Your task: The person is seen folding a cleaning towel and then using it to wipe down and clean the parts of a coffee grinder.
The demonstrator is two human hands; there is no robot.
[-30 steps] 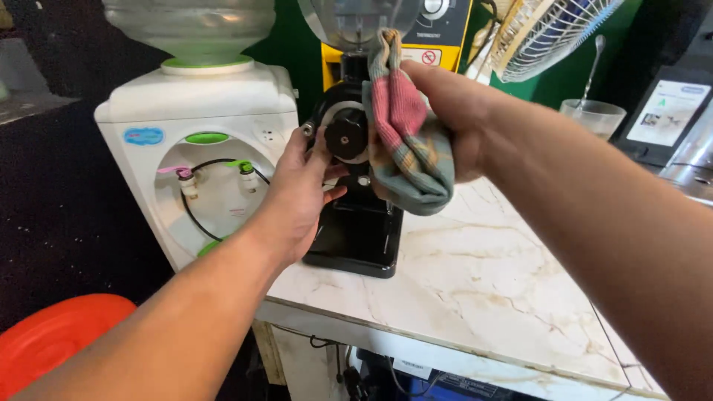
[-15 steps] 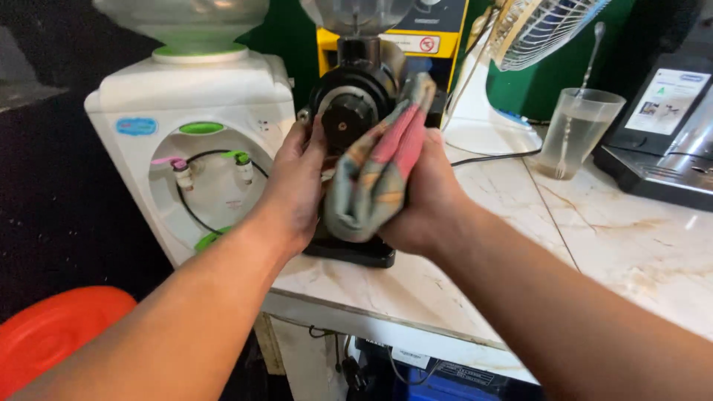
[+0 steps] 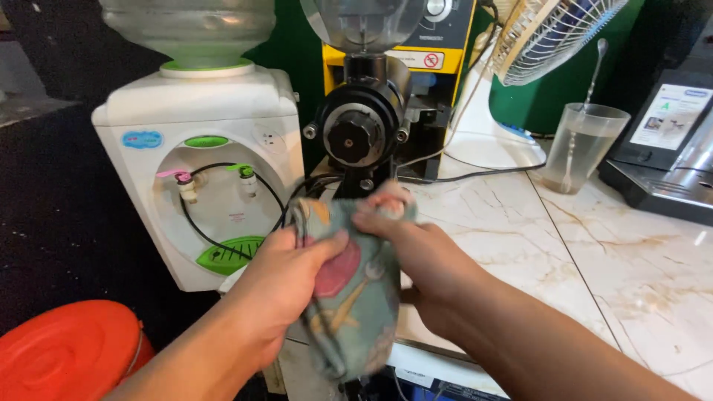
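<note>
1. Pulled back from the black coffee grinder with the round front dial and clear hopper (image 3: 364,126) since half a second before: both hands and the cloth, earlier pressed against the grinder's front, now held lower and nearer the body, clear of the machine.
2. Gripped between both hands: a soft grey-green patterned cloth with pink and orange shapes (image 3: 353,297), hanging down below the fingers, over the front edge of the white marble-look counter with tan veins (image 3: 520,245).
3. Left hand (image 3: 286,278): fingers curled together, thumb pressed onto the cloth's face, clamped on its left side.
4. Right hand (image 3: 416,252): fingertips pinched shut on the cloth's top edge, just right of the left thumb.
5. Just beyond the right fingertips: the grinder, close to the cloth but apart from it.
6. Left of the left fingers: a white plastic water dispenser with a green drip tray, pink and green taps (image 3: 204,186) and a clear bottle on top.
7. Well right of the right fingers: a clear plastic cup of water with a long spoon (image 3: 583,148), a white wire-guard fan (image 3: 553,33) and a dark machine with a screen (image 3: 665,148).
8. Below the left forearm: a round orange plastic lid (image 3: 67,353).
</note>
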